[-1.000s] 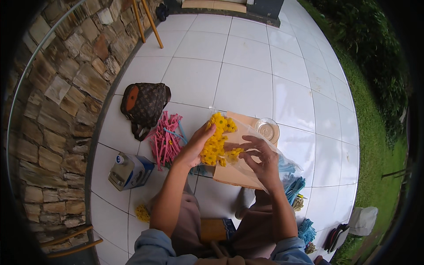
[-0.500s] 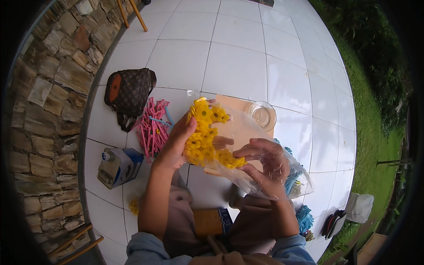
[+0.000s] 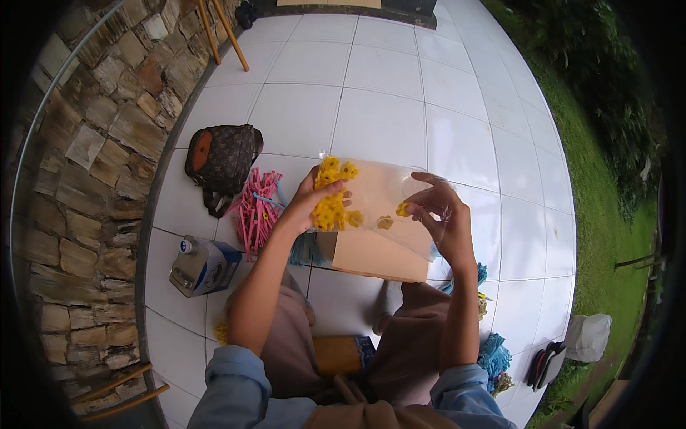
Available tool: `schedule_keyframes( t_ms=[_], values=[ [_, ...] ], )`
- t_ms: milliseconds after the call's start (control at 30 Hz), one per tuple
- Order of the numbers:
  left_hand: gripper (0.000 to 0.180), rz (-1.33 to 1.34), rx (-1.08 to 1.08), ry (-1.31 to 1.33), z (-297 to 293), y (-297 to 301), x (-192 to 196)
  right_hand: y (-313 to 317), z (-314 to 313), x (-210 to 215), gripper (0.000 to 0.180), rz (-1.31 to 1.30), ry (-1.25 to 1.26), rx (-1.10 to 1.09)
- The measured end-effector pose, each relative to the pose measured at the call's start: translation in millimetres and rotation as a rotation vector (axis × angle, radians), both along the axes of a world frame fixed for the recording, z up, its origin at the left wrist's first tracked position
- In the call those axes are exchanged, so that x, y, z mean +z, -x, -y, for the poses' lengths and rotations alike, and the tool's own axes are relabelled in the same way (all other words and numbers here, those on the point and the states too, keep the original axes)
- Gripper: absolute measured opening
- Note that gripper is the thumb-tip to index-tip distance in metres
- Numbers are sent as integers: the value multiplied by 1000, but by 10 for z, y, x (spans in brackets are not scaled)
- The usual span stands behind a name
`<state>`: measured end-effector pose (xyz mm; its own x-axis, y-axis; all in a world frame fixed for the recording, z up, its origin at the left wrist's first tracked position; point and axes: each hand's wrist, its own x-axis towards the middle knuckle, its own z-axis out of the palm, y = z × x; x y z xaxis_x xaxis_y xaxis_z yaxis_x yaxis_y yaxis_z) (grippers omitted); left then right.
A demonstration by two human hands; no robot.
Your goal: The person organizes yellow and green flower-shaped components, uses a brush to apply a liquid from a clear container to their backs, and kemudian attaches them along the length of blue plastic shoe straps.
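A clear plastic bag point(image 3: 375, 179) is stretched between my two hands above a tan box-like board point(image 3: 382, 261). My left hand point(image 3: 309, 204) grips the bag's left side, where yellow artificial flowers point(image 3: 329, 209) are bunched against the plastic. Inside the bag's right part, my right hand point(image 3: 444, 218) pinches a small yellow flower point(image 3: 403, 209) between thumb and fingertips. One more loose flower point(image 3: 384, 222) lies in the bag between the hands. Behind the plastic, a round clear dish is only faintly visible.
Left of me are a brown patterned bag point(image 3: 223, 161), pink stems point(image 3: 259, 218) and a metal can point(image 3: 204, 268), beside a stone wall point(image 3: 86, 236). Blue bundles point(image 3: 493, 354) lie to the right, near dark flat items point(image 3: 547, 365) and a white plastic bag point(image 3: 588, 337). Grass borders the tiles.
My right hand has moved right and up, away from the flower cluster, with a flower in its fingers. The bag is now stretched wider, and more of the tan board shows.
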<state>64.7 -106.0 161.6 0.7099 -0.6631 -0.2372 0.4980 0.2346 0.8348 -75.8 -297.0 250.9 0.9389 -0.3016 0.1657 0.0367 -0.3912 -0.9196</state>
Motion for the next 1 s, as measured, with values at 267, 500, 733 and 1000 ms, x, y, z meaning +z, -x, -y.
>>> schedule_keyframes(
  t_ms=[267, 500, 733, 1000],
  values=[
    [45, -67, 238, 50, -249, -227, -590, -534, -267, -500, 55, 102, -211, -96],
    [65, -239, 200, -719, -436, -140, -1149, -1210, -1125, -1543, 64, -28, 110, 32],
    [46, -101, 234, -627, -385, -175, -1241, -1313, -1277, -2117, 68, -342, 176, 64],
    [24, 197, 194, -160, -30, -32, -287, -784, -740, -957, 52, -29, -31, -48]
  ],
)
